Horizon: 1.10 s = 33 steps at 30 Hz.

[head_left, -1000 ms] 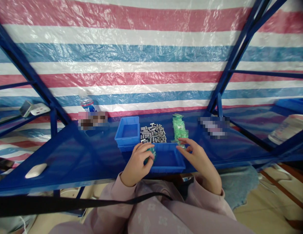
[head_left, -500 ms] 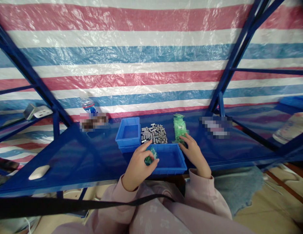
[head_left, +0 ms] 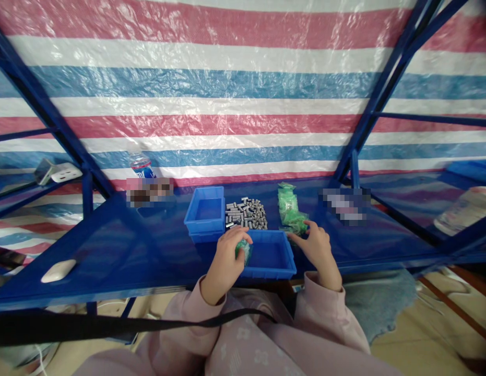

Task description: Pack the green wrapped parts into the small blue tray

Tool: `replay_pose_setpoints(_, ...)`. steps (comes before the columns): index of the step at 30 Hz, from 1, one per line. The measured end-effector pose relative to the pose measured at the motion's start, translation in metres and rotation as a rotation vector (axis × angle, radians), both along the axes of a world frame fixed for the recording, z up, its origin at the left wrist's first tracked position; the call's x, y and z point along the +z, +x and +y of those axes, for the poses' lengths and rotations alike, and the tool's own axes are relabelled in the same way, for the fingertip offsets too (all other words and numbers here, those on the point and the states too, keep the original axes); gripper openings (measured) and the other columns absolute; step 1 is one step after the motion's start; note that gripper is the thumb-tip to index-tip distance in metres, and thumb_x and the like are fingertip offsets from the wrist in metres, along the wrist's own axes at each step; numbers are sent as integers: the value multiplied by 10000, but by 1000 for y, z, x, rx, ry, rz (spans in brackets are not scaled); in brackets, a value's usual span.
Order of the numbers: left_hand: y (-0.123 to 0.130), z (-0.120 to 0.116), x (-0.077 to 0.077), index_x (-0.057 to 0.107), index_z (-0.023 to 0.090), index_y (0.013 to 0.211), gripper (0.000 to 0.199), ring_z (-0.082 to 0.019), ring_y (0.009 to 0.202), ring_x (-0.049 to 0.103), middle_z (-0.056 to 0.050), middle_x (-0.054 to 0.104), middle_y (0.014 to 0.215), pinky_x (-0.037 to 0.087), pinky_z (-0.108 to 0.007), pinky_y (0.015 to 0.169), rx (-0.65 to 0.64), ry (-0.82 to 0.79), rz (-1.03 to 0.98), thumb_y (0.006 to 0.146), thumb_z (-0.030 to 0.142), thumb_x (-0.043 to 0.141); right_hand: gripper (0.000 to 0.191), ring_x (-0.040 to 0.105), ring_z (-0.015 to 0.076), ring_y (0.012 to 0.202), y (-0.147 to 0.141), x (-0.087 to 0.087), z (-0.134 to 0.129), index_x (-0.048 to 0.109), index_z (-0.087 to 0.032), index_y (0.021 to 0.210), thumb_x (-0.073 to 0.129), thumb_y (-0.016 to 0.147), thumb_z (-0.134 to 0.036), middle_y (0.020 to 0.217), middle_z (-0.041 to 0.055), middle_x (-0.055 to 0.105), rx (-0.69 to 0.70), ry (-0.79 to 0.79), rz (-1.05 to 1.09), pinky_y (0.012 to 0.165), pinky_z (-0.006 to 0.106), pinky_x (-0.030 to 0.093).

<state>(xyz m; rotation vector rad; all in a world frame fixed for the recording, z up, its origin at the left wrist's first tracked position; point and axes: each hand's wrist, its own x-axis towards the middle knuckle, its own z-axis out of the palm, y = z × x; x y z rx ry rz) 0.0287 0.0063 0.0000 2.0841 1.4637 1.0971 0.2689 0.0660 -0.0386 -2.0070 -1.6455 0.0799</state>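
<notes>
L hand [head_left: 226,257] is cupping green packet [head_left: 245,251] at L end of front tray [head_left: 271,254], prob. so it won't slip; R hand [head_left: 316,244] is curving by packet pile [head_left: 288,203] past tray's far R corner, grip unclear.

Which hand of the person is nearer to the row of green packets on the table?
Right. The right hand is at the near end of the green packets. The left hand is farther away, to their left, by the left end of the near blue tray.
</notes>
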Motion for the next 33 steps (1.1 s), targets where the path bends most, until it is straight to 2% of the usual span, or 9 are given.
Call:
replay_pose_setpoints(6,2,-2,0,608,220,835,383,-222,1202,508,-36,618,1186,367,-456,1044,-3,7,39,667,-49,393,592,595,249,739,3,0,0,480,-90,1254,589,751,-384,800,58,599,107,1,200,676,349,461)
replay_pose_setpoints(11,2,-6,0,590,239,937,331,-267,1175,476,-60,534,1208,366,-493,992,173,73,170,713,21,481,604,562,211,627,4,7,-3,512,-60,1228,597,688,-318,667,6,555,79,74,321,650,340,464)
replay_pose_setpoints(14,2,-8,2,585,230,963,259,-273,1081,486,-72,507,1164,419,-462,919,237,42,247,750,93,529,551,537,194,572,5,18,-10,571,-67,1166,601,677,-319,596,-18,531,48,155,372,626,344,458)
replay_pose_setpoints(17,2,-9,4,576,208,1013,267,-264,1034,473,-79,502,1122,435,-431,910,249,11,295,778,98,512,518,501,161,520,-2,34,-26,603,-96,1143,618,705,-371,593,-29,509,30,307,465,579,325,451)
replay_pose_setpoints(19,2,-9,5,560,199,1061,306,-263,1046,462,-84,502,1123,428,-429,929,245,13,305,789,79,488,493,497,142,517,-12,45,-38,604,-122,1154,620,742,-391,630,-25,507,74,377,577,555,300,459)
replay_pose_setpoints(21,2,-10,5,540,192,1100,341,-261,1060,458,-86,503,1133,424,-429,942,243,22,295,793,62,468,457,517,141,542,-25,52,-48,599,-148,1169,603,780,-387,690,0,545,192,375,653,535,283,464)
replay_pose_setpoints(25,2,-9,1,511,188,1131,383,-263,1052,471,-81,518,1130,428,-439,941,247,62,266,782,42,452,409,513,121,516,-49,55,-55,593,-169,1169,580,798,-341,806,38,603,356,279,617,490,261,446)
replay_pose_setpoints(29,1,-9,-3,496,187,1136,398,-266,1055,491,-79,542,1104,417,-450,946,233,114,271,777,26,437,407,473,98,458,-64,51,-49,567,-137,1152,563,768,-269,796,30,593,394,198,500,473,250,421)
replay_pose_setpoints(33,1,-8,-4,502,175,1125,383,-270,1046,502,-90,569,1072,410,-455,942,231,128,291,782,20,433,299,506,132,527,-80,45,-43,596,-122,1016,535,725,-157,719,21,563,424,166,350,521,253,420)
